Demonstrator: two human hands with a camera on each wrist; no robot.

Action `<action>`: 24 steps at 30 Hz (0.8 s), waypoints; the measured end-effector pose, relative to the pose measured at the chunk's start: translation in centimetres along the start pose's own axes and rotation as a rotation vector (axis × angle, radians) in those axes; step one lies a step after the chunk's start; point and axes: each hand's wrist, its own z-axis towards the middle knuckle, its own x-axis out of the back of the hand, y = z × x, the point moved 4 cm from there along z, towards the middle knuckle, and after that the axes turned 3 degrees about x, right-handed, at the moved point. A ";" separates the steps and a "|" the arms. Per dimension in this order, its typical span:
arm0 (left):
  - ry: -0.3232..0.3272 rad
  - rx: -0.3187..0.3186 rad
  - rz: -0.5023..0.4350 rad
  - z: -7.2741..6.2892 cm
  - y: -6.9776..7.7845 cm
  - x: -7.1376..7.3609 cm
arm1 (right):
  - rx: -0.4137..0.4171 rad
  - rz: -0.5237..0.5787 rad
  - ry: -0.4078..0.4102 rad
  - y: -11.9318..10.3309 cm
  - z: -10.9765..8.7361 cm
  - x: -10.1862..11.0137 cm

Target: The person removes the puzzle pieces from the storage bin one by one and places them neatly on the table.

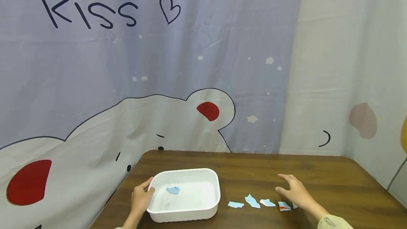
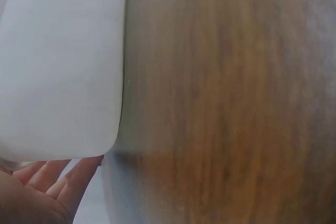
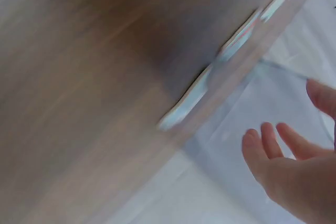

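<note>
A white plastic basin point(image 1: 187, 215) stands on the table, with one light-blue flat piece point(image 1: 173, 190) lying inside it. My left hand point(image 1: 142, 195) grips the basin's left side, thumb over the rim and fingers along the outer wall; the left wrist view shows the fingers point(image 2: 79, 182) at the basin's edge. To the basin's right, several irregular flat pieces point(image 1: 252, 201) lie in a row, pale blue and white, and one point(image 1: 284, 206) bears a red stripe. My right hand point(image 1: 299, 192) hovers over the row's right end, thumb and fingers spread apart, holding nothing. It partly covers the last piece point(image 1: 295, 206).
The brown wooden table point(image 1: 254, 169) has rounded far corners. Behind it hangs a printed curtain point(image 1: 203, 63) with a white cartoon bear, stars and lettering. The basin's raised wall stands between the inner piece and the row outside.
</note>
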 end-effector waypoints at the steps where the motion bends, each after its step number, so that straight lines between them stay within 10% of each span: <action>1: 0.002 0.001 0.000 0.0 0.0 0.0 | -0.004 0.027 0.007 -0.6 0.3 -0.5; 24: 0.007 -0.020 -0.003 0.0 0.0 0.0 | 0.138 0.509 0.125 -16.0 7.7 -11.6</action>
